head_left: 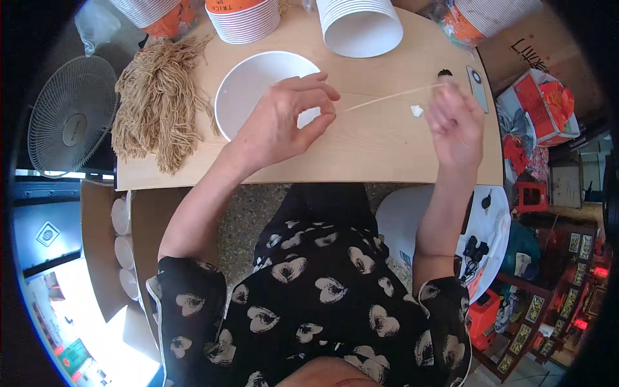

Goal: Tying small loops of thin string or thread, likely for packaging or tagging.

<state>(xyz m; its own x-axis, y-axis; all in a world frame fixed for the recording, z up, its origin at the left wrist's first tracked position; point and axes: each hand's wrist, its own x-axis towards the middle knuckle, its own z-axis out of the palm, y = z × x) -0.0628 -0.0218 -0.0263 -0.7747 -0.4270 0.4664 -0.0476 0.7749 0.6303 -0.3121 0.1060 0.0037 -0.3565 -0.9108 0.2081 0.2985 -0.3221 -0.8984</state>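
Head view looking down: the left hand [284, 119] has thumb and forefinger pinched shut on one end of a thin pale strand [393, 97], the other fingers curled above. That strand runs taut to the right and slightly up to the right hand [454, 122], whose fingertips close on its far end; this hand is blurred, so the exact grip is hard to read. The strand hangs just above the tabletop [380, 148], between the two hands.

Under and behind the left hand stands a white paper bowl [248, 87], open side up. Left of the bowl lies a bundle of tan straw-like strands [158, 106] spread across the wood. A small white scrap [417, 111] lies just beside the right hand, with a small dark object [445, 73] and a flat grey tool [478, 87] beyond its fingertips.

Along the far edge sit stacks of paper bowls [361, 26], some on their side. A white fan [72, 116] stands left of the tabletop.
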